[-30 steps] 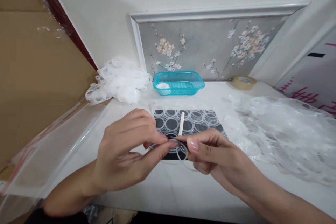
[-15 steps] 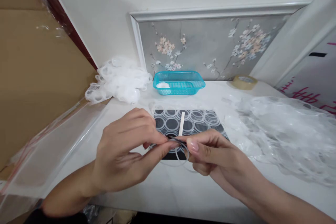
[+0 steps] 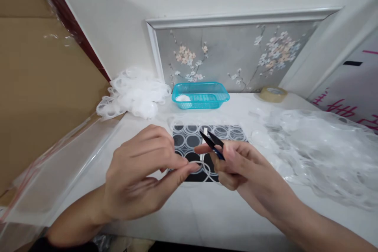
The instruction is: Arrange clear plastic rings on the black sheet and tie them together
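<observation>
My left hand [image 3: 147, 169] is closed, thumb and forefinger pinching thin translucent plastic rings [image 3: 208, 170] that hang to the right of the fingertips. My right hand [image 3: 245, 165] grips small dark thread snips [image 3: 215, 143], their two pointed blades apart and aimed up and to the left, away from the rings. Beneath both hands lies a black sheet [image 3: 192, 158] bearing rows of more translucent rings [image 3: 193, 140]. A short white strip [image 3: 204, 136] rests on that sheet, partly behind the blades.
A turquoise plastic basket [image 3: 203, 104] with something white inside stands at the back. White rings are heaped [image 3: 132, 92] at left, and a translucent pile [image 3: 321, 153] spreads at right. A tape roll [image 3: 273, 93] sits by the wall. Cardboard [image 3: 44, 86] and a plastic bag [image 3: 65, 177] border the left.
The snips have come up and away from the rings, and their blades now show plainly apart. My left hand keeps its pinch in nearly the same place.
</observation>
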### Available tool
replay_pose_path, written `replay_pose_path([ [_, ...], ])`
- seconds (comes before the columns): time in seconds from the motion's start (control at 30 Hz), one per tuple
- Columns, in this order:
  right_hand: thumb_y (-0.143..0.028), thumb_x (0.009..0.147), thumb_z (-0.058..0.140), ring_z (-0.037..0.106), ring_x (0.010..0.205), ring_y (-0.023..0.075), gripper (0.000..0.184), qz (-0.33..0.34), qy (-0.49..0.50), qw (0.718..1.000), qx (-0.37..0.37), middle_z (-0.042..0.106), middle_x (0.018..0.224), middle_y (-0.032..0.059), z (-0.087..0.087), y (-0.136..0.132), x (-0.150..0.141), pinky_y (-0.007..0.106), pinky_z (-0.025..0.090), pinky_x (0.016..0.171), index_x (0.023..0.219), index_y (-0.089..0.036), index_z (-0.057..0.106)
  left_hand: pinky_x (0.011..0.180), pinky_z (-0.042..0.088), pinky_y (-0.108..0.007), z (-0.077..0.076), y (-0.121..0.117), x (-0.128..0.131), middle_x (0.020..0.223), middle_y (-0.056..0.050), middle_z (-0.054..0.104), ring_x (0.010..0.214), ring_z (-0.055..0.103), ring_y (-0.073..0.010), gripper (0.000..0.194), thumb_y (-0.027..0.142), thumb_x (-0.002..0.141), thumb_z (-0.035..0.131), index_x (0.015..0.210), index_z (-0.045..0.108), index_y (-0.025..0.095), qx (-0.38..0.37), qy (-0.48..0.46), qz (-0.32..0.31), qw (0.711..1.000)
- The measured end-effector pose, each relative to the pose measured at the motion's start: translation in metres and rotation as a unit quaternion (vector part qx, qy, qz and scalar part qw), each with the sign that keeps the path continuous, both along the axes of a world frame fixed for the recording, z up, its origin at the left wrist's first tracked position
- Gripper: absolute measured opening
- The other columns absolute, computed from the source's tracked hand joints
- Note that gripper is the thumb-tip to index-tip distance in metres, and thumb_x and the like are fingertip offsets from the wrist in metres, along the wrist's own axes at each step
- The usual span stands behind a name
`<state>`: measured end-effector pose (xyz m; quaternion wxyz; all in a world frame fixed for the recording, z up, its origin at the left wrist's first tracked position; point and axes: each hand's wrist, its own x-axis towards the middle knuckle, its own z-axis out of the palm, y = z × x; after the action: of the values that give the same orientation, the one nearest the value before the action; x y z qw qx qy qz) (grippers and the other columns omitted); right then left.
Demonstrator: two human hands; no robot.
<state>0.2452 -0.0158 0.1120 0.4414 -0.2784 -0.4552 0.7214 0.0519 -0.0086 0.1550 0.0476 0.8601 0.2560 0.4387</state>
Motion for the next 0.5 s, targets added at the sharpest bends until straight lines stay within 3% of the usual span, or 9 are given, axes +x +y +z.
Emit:
replay_pose_path([
  [0.13, -0.032, 0.076, 0.072, 0.017, 0.046, 0.0048, 0.013, 0.008, -0.023, 1.000, -0.011, 0.027, 0.050, -0.0082, 0.0001, -0.0007, 0.0003, 0.022, 0.018, 0.045, 0.085, -0.022, 0.071, 0.057, 0.045, -0.030, -0.0015, 0.0027, 0.0006, 0.053, 0.002, 0.054, 0.055, 0.049, -0.0113, 0.013, 0.005, 0.073, 0.070, 0.070, 0.062, 0.015, 0.002, -0.011, -0.011, 1.000],
  [0.3, -0.026, 0.075, 0.074, 0.023, 0.047, 0.0039, 0.007, 0.006, -0.023, 1.000, -0.015, 0.036, 0.052, -0.0075, -0.0002, 0.0000, -0.0014, 0.020, 0.027, 0.049, 0.078, -0.021, 0.071, 0.058, 0.045, -0.030, -0.0046, 0.0036, 0.0003, 0.053, 0.002, 0.054, 0.056, 0.049, -0.0107, 0.013, 0.005, 0.073, 0.069, 0.069, 0.062, 0.015, 0.001, -0.014, -0.013, 1.000],
  [0.5, -0.024, 0.077, 0.072, 0.024, 0.047, 0.0041, 0.004, 0.017, -0.010, 1.000, 0.001, 0.039, 0.054, -0.0069, 0.0004, 0.0007, -0.0015, 0.020, 0.027, 0.048, 0.078, -0.020, 0.070, 0.061, 0.047, -0.031, -0.0027, 0.0024, 0.0001, 0.062, 0.001, 0.060, 0.062, 0.054, -0.0124, 0.012, 0.008, 0.072, 0.072, 0.073, 0.062, 0.016, 0.018, 0.003, 0.011, 1.000],
])
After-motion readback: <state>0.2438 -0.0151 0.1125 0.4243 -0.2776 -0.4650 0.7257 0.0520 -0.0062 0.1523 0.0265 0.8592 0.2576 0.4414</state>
